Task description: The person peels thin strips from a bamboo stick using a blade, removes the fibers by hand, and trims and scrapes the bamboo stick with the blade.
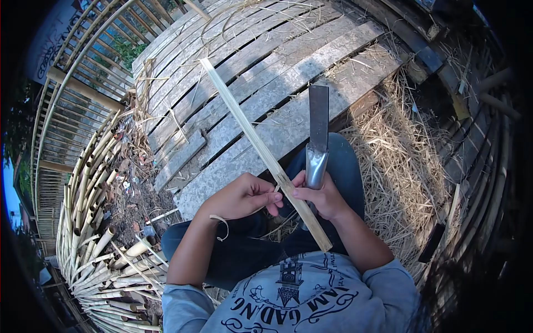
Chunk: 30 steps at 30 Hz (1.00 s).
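Note:
A long, flat bamboo strip runs diagonally from above the wooden slats down to my lap. My right hand is closed around the metal socket of a blade tool, whose dark flat blade points away from me. The thumb of that hand also presses on the strip. Just left of the strip, my left hand is closed in a pinch on a thin, curled bamboo shaving, which hangs down past my wrist. The shaving's other end lies near the strip.
A slatted wooden platform lies in front of me. Bamboo poles are stacked at the left below a bamboo fence. Shavings cover the ground at the right. A dark object lies near my right elbow.

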{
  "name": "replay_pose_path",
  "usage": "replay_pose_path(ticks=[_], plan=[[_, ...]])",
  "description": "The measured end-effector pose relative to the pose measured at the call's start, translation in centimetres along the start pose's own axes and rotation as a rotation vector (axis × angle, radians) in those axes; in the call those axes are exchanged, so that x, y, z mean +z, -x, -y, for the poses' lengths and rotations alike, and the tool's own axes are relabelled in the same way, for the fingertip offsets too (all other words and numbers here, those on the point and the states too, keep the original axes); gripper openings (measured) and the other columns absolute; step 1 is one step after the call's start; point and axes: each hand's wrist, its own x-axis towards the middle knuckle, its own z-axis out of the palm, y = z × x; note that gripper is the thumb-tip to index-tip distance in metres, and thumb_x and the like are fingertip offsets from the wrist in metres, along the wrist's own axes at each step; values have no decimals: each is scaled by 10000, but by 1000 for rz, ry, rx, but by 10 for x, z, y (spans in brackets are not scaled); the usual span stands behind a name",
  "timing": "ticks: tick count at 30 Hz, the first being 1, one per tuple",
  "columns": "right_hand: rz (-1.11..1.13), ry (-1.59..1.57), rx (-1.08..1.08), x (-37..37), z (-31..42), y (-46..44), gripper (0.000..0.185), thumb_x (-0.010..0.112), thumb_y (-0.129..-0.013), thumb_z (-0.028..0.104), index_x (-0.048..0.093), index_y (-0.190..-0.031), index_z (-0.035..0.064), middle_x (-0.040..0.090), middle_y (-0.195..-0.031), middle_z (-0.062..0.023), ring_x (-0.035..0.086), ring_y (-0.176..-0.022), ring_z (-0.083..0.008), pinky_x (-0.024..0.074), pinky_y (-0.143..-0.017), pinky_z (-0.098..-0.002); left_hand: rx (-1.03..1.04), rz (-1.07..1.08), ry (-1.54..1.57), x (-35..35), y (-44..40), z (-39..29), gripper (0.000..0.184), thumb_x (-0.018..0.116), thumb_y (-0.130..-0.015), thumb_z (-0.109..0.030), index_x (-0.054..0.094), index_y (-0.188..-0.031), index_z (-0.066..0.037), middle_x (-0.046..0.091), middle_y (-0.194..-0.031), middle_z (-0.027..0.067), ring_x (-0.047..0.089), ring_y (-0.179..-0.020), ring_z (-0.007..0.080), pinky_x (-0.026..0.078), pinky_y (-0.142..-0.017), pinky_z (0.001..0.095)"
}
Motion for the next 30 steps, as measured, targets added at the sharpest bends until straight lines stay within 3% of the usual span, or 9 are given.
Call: replay_pose_path(ticks=[7, 10, 13, 14, 17, 22, 26, 29, 30], plan=[[68, -133, 3, 4, 3, 2, 146, 701, -790, 111, 650, -884, 12, 625, -800, -25, 574, -745, -79, 439, -676, -243, 7, 246, 371, -4, -4, 15, 335, 529, -972, -214, 664, -922, 88, 681, -744, 159, 695, -777, 249, 527, -783, 311], [100, -231, -24, 3, -1, 1, 144, 686, -805, 98, 641, -910, 11, 633, -816, -36, 582, -762, -90, 449, -700, -253, 208, 378, 845, 14, -15, 38, 381, 474, -992, -273, 630, -956, 72, 670, -706, 182, 694, -762, 307, 529, -878, 442], [111, -335, -48, 3, -3, -2, 146, 660, -828, 83, 627, -946, 6, 641, -855, -53, 596, -777, -104, 467, -724, -265, 436, 407, 1230, 46, -27, 46, 406, 453, -997, -303, 631, -942, 57, 652, -666, 169, 694, -703, 310, 549, -822, 481], [130, -437, -12, 3, -2, -2, 143, 648, -837, 78, 623, -957, 4, 641, -873, -60, 602, -787, -110, 476, -731, -269, 509, 296, 1169, 58, -31, 46, 414, 398, -1011, -353, 611, -879, -23, 595, -534, 81, 664, -539, 231, 579, -719, 451], [146, -499, 26, -4, 4, 0, 147, 629, -849, 73, 613, -975, -1, 640, -901, -74, 614, -797, -124, 491, -732, -271, 594, 230, 1386, 77, -40, 54, 436, 360, -1019, -371, 604, -893, -32, 564, -507, 44, 642, -503, 202, 579, -708, 447], [155, -462, 17, -1, -1, 1, 170, 627, -841, 76, 603, -990, -3, 639, -885, -84, 617, -776, -130, 501, -687, -263, 599, 235, 1349, 81, -33, 54, 453, 312, -1028, -369, 596, -906, -38, 545, -484, 20, 627, -481, 185, 572, -745, 431], [241, -462, 89, -2, 7, 1, 190, 631, -819, 81, 584, -979, -10, 614, -781, -92, 595, -622, -151, 489, -557, -282, 735, 407, 1535, 90, -28, 46, 465, 330, -1022, -337, 591, -847, 7, 578, -511, 97, 660, -535, 258, 564, -782, 476], [361, -586, 164, 0, 9, 4, 191, 627, -811, 75, 569, -969, -15, 596, -736, -104, 573, -542, -164, 474, -489, -292, 842, 560, 1583, 95, -32, 42, 412, 320, -1012, -276, 587, -920, 24, 660, -643, 129, 698, -664, 293, 522, -887, 481], [401, -637, 178, 3, 9, 4, 192, 623, -811, 70, 560, -969, -19, 589, -727, -111, 564, -518, -169, 468, -467, -294, 1016, 841, 1567, 96, -43, 40, 393, 303, -1010, -259, 571, -988, 27, 678, -731, 151, 698, -764, 313, 476, -945, 496]])
